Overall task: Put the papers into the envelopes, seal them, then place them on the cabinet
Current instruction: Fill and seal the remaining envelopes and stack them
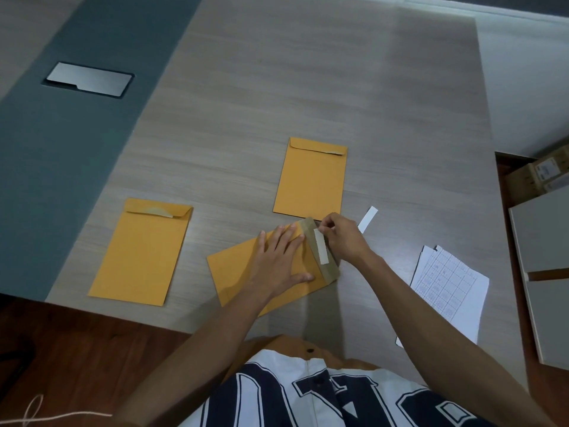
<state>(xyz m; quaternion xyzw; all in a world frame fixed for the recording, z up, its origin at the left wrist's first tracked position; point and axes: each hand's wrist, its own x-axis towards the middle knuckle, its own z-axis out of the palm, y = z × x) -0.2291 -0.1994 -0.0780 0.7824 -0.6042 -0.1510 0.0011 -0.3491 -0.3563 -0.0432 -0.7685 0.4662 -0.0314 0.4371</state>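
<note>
Grey wood-grain worktop (308, 87) carries three yellow envelopes. Nearest one (237, 272) lies tilted, its brown flap (331, 272) open with a white strip (320, 246) partly on it. Left hand (283, 260) lies flat, fingers spread, pressing this envelope down. Right hand (341, 238) pinches the strip's top end between fingertips. Second envelope (311, 180) lies just beyond, third (141, 251) well to the left, both with flaps folded. A loose strip (368, 219) and printed papers (446, 288) lie to the right, near a grey cabinet (542, 235).

Large navy letters on the shirt (332, 396) are cropped, unreadable.
</note>
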